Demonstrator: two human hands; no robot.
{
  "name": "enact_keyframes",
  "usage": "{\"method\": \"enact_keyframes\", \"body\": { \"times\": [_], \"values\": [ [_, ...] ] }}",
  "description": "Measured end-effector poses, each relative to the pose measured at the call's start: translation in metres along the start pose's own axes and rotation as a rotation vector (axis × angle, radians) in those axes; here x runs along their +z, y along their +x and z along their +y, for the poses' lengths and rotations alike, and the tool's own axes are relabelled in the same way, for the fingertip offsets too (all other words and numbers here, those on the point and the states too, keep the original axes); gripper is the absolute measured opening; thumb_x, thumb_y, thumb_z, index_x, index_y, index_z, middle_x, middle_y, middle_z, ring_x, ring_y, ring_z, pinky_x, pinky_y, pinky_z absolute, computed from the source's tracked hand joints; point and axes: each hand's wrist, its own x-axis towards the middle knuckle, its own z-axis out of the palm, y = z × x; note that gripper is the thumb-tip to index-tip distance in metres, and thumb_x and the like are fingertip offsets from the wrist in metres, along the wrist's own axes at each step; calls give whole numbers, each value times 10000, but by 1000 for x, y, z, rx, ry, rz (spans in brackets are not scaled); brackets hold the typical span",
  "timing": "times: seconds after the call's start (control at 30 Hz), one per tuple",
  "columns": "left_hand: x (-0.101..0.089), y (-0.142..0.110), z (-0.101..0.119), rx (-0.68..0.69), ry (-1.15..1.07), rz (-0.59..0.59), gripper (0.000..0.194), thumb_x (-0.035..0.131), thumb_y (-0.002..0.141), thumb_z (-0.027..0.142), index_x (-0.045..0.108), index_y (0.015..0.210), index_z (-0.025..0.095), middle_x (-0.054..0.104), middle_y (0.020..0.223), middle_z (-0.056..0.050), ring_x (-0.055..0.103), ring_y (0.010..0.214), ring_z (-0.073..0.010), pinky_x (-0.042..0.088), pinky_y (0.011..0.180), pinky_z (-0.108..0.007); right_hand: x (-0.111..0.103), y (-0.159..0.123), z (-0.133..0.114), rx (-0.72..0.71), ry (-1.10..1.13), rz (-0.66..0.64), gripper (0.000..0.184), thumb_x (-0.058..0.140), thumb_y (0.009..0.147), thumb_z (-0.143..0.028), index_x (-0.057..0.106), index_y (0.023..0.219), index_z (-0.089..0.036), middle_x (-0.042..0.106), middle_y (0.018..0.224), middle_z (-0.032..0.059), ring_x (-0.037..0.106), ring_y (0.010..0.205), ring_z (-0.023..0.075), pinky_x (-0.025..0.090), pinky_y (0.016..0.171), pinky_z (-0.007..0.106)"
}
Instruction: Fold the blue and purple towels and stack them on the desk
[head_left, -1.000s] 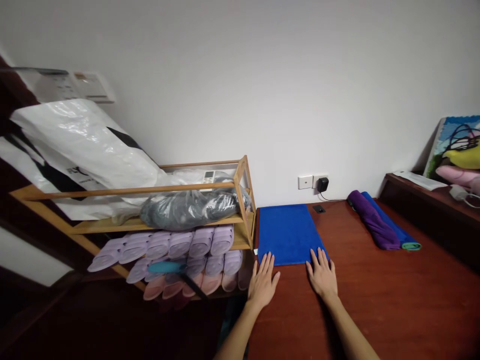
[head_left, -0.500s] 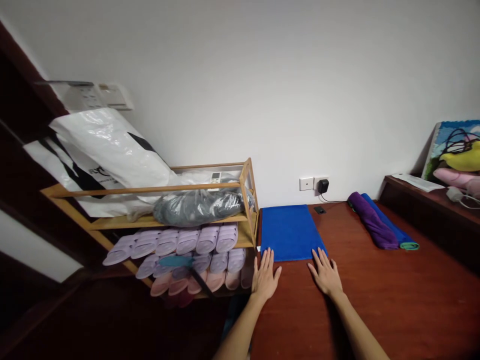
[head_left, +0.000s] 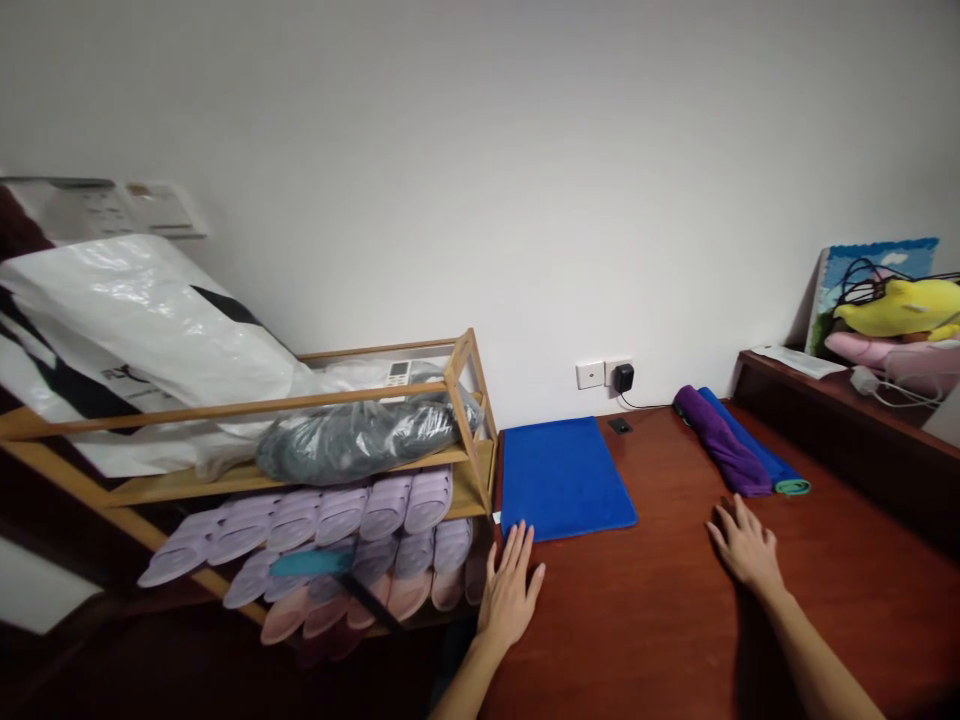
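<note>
A blue cloth (head_left: 566, 478) lies flat on the reddish-brown wooden tabletop (head_left: 615, 620), near the wall. My left hand (head_left: 508, 595) rests at the cloth's near left corner, fingers stretched out and fingertips over its edge. Farther right, my right hand (head_left: 746, 548) is above or on the bare wood, its fingers apart and holding nothing. Just beyond its fingertips lie a rolled purple cloth (head_left: 724, 445) and, alongside that, a rolled blue cloth with a green edge (head_left: 757, 450).
On the left stands a wooden shoe rack (head_left: 469, 400) with lilac and pink slippers (head_left: 390, 505), a white plastic bag (head_left: 150, 340) and a grey plastic-wrapped bundle (head_left: 360, 435). A black plug (head_left: 622, 377) sits in the wall socket. A raised shelf (head_left: 817, 390) at right holds a yellow plush toy (head_left: 900, 308).
My right hand has left the blue cloth's near right corner and moved right, toward the rolled cloths. My left hand stays at the near left corner. The view has turned slightly right.
</note>
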Motion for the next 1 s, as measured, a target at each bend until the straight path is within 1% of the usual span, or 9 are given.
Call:
{"method": "enact_keyframes", "body": {
  "times": [0.13, 0.27, 0.37, 0.47, 0.57, 0.7, 0.77, 0.9, 1.0],
  "values": [
    [3, 0, -1, -20, 7, 6, 574, 316, 972, 372, 83, 1487, 272, 230, 1529, -34, 227, 1392, -204, 241, 1108, -452, -4, 37, 23, 136, -59, -56, 599, 188, 887, -524, 416, 1360, -235, 169, 1538, 134, 175, 1388, 285, 251, 1007, 587],
    [7, 1, -3, -30, 16, 1, 560, 318, 969, 344, 111, 1485, 272, 234, 1528, -36, 241, 1387, -202, 260, 1098, -457, -13, 54, 27, 124, -46, -168, 574, 216, 884, -528, 520, 1271, -232, 364, 1448, 148, 337, 1310, 300, 268, 978, 602],
    [9, 1, -3, -30, 14, 9, 554, 323, 967, 348, 137, 1483, 264, 237, 1527, -42, 247, 1385, -207, 269, 1093, -460, -26, 56, 26, 18, -65, -179, 490, 273, 893, -489, 648, 1044, -212, 538, 1283, 139, 458, 1207, 282, 281, 979, 552],
    [10, 2, -3, -24, 3, 16, 554, 330, 964, 366, 165, 1480, 248, 241, 1525, -51, 247, 1385, -212, 265, 1096, -460, -41, 51, 25, -69, -92, -214, 504, 312, 887, -504, 675, 772, -174, 666, 973, 155, 595, 994, 278, 372, 888, 458],
    [10, 0, -3, -29, -5, 31, 545, 330, 962, 372, 207, 1472, 225, 253, 1520, -65, 248, 1385, -215, 259, 1097, -464, -53, 35, 17, -75, -135, -197, 518, 305, 890, -510, 673, 776, -164, 675, 861, 158, 632, 884, 274, 403, 825, 410],
    [9, -3, -2, -26, -13, 73, 520, 341, 956, 359, 275, 1453, 224, 277, 1511, -68, 264, 1379, -218, 263, 1097, -453, -54, -2, -6, 39, -210, -69, 494, 282, 907, -389, 506, 1250, -113, 488, 1315, 229, 538, 1112, 350, 377, 873, 480],
    [8, -4, -2, -15, -18, 86, 504, 346, 952, 350, 317, 1437, 216, 292, 1505, -69, 271, 1376, -218, 277, 1090, -445, -52, -23, -21, 78, -227, -53, 523, 285, 905, -363, 432, 1315, -74, 478, 1301, 265, 553, 1079, 377, 390, 841, 501],
    [3, -4, -2, 2, -39, 93, 465, 351, 945, 318, 405, 1389, 191, 313, 1496, -81, 281, 1372, -218, 302, 1076, -438, -56, -57, -47, -2, -213, -102, 443, 375, 883, -353, 545, 1185, -77, 608, 1075, 235, 622, 949, 345, 430, 784, 456],
    [-5, -6, 3, 26, -85, 74, 441, 359, 933, 276, 453, 1352, 176, 335, 1486, -89, 288, 1369, -221, 310, 1073, -442, -69, -74, -54, -101, -151, -197, 405, 457, 839, -488, 654, 945, -150, 669, 903, 163, 659, 814, 297, 462, 676, 382]
  ]
}}
